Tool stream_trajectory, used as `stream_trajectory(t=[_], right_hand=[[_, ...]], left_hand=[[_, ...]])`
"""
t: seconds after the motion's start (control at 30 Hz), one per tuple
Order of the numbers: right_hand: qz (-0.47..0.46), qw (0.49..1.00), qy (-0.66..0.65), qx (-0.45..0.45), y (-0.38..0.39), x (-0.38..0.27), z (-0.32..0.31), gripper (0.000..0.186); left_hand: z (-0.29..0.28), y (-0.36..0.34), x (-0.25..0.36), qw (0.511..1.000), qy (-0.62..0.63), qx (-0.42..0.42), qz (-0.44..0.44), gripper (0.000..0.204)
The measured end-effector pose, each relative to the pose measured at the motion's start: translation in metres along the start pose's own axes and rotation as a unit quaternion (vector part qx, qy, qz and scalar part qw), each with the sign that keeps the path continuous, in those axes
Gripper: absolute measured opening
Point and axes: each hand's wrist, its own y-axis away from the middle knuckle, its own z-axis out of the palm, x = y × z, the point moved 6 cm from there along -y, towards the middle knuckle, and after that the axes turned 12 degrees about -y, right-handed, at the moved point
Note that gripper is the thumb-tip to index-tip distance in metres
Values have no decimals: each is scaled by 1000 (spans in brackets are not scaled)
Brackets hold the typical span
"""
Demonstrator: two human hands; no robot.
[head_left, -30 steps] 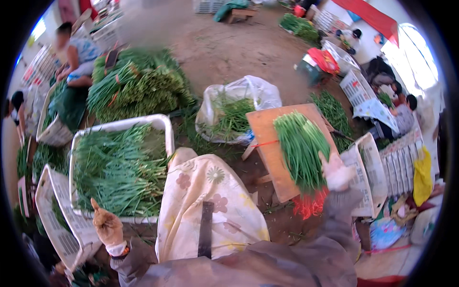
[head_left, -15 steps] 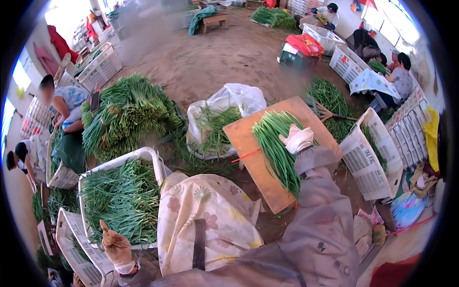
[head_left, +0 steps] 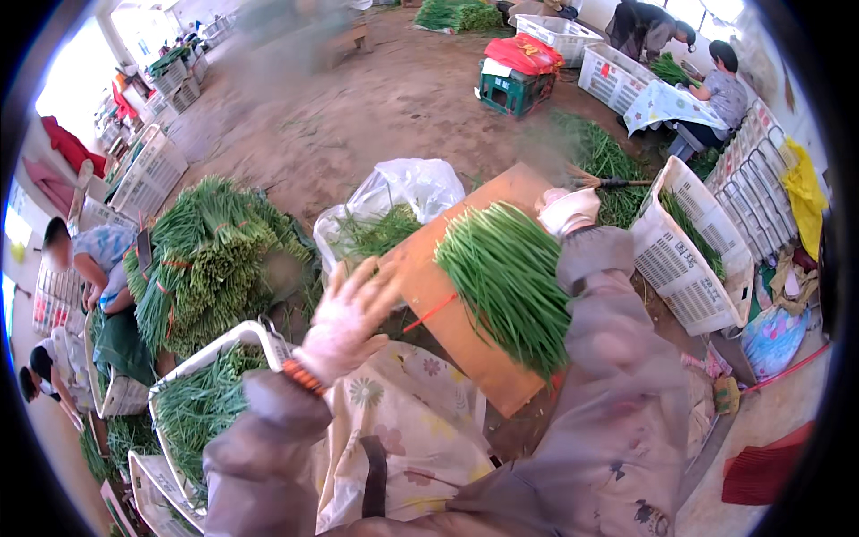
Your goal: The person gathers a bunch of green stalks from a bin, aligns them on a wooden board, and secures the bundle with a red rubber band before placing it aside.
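Observation:
A loose heap of long green chives [head_left: 501, 286] lies across a tilted wooden board [head_left: 510, 394] in front of me. My right hand [head_left: 570, 211], in a pale glove, is against the heap's upper right side. Its fingers are mostly hidden. My left hand [head_left: 351, 318], gloved too, hangs over the board's left edge with fingers spread and nothing in them. From under the chives a thin red tie [head_left: 431, 313] sticks out to the left. A flowered apron [head_left: 403, 403] covers my lap.
On my left stand a white crate of chives [head_left: 215, 394] and a tall pile of tied bunches [head_left: 210, 259]. Beyond the board sits a clear plastic bag [head_left: 403, 183] with loose greens. To the right are a white crate [head_left: 684, 259] and a broom [head_left: 617, 183]. Other people work along both walls.
My left hand has come from beside the left crate up to the board, its fingers now spread. My right hand has slid off the top of the chives to their side. The view has shifted.

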Motion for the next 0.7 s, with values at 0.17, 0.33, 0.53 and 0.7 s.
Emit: stream_trajectory(t=[0.17,0.33,0.53,0.7], right_hand=[[134,982,56,-121,-47,-9,42,32],[181,970,58,-152,-53,4,68,36],[176,956,21,-235,-45,11,113,38],[153,975,34,-159,-57,36,168,40]], left_hand=[[70,-79,23,987,-144,58,50,83],[87,-128,61,974,-157,138,91,55],[98,-173,69,976,-177,106,63,50],[127,-194,60,998,-32,39,26,50]])
